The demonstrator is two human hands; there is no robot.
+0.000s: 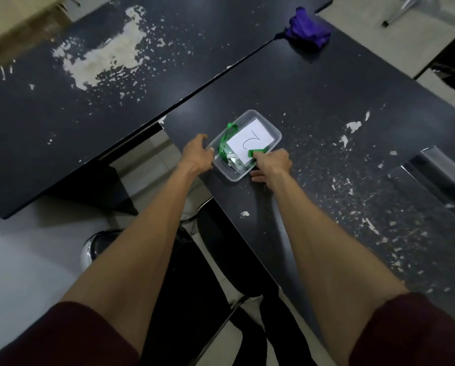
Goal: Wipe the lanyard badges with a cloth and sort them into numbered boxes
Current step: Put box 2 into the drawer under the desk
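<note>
While two hands meet at one clear rectangular plastic box [278,133] on the scuffed black table [326,101], its contents are half hidden.
Inside the box, one white paper label [250,140] covers most of the green fabric lanyard [224,143] — only loops at the box's left side and a strap end at its near right corner show, and the pale badges [231,161] beneath cannot be counted. The left hand [196,151] grips the box's left rim with curled fingers. The right hand [272,165] reaches over the near right rim onto the strap, fingertips hidden, so its grip cannot be told. One crumpled purple cloth [309,29] lies well beyond the box.
</note>
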